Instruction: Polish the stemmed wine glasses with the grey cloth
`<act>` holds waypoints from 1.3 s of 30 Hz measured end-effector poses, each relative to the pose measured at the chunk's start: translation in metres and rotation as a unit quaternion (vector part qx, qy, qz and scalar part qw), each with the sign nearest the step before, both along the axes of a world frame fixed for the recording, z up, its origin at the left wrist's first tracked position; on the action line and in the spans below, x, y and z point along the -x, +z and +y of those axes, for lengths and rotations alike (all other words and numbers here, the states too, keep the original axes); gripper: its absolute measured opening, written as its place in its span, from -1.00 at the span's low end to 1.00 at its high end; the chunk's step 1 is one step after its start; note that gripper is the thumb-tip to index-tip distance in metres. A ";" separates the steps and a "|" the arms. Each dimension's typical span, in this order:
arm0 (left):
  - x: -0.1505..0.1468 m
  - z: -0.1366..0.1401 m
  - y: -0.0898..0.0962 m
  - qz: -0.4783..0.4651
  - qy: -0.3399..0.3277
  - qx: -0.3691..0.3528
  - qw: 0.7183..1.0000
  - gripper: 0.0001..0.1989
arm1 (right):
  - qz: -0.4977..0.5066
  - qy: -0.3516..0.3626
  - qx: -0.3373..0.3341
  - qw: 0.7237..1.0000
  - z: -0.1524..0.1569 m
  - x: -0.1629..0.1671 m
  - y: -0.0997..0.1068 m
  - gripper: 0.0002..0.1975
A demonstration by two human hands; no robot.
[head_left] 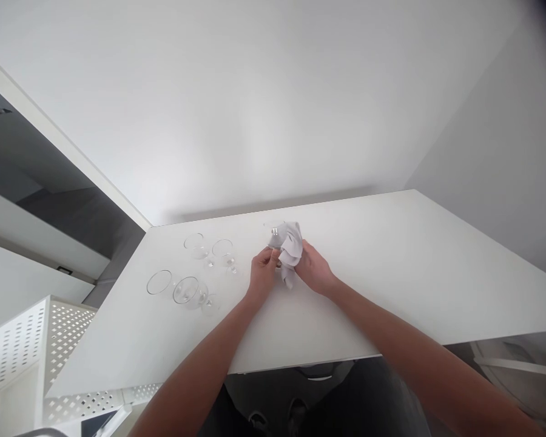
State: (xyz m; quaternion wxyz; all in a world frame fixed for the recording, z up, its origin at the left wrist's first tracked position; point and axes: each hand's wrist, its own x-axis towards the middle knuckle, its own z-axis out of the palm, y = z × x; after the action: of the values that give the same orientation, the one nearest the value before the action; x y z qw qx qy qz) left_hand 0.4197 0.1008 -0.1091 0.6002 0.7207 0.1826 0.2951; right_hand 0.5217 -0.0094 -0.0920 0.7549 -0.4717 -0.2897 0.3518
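Note:
My left hand (264, 273) is closed around the lower part of a clear stemmed glass (274, 232), its fingers pinched near the stem. Against the bowl of that glass lies a pale grey cloth (292, 244), bunched up and hanging down between my hands. My right hand (315, 268) grips the cloth from the right side; its fingertips are hidden behind the folds. Much of the held glass is covered by the cloth. To the left of my hands, several clear stemmed glasses stand on the table, among them a front glass (186, 290) and a back glass (222, 248).
The white table (368, 255) meets a white wall (255, 121) at its back edge. At lower left, a white perforated rack (50, 352) stands beside the table. A curved chair-like piece (519, 367) shows at lower right.

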 end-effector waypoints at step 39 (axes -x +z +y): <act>0.005 0.002 0.008 -0.170 -0.076 0.117 0.975 -0.55 | -0.178 0.112 0.173 0.962 -0.013 -0.009 0.014 -0.62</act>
State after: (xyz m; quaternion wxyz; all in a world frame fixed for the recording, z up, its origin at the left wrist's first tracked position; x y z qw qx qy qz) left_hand 0.4149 0.1029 -0.1010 0.7234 0.5962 0.0563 0.3436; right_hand 0.5304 -0.0223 -0.0779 0.5535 -0.6148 -0.4053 0.3891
